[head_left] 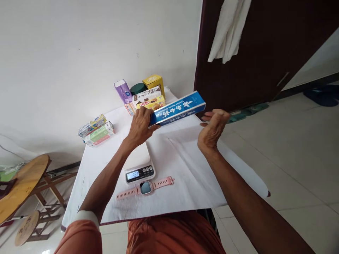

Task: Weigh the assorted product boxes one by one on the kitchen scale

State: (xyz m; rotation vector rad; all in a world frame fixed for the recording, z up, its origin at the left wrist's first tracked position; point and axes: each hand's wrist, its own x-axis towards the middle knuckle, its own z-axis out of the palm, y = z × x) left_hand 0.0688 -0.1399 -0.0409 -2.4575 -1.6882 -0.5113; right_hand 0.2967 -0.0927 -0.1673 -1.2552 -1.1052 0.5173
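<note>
My left hand point(141, 125) grips the left end of a long blue box point(180, 107) and holds it up in the air, tilted, with its right end higher. My right hand point(213, 128) is spread wide with nothing in it, just under the right end of the box; I cannot tell if it touches. The box hangs over the middle of the table point(185, 169), past the white scale point(138, 162). The scale sits near the front edge, and a pink watch point(145, 187) lies flat just in front of it. A heap of food boxes point(148, 97) stands at the far edge. Some small boxes point(96, 131) lie by the left edge
</note>
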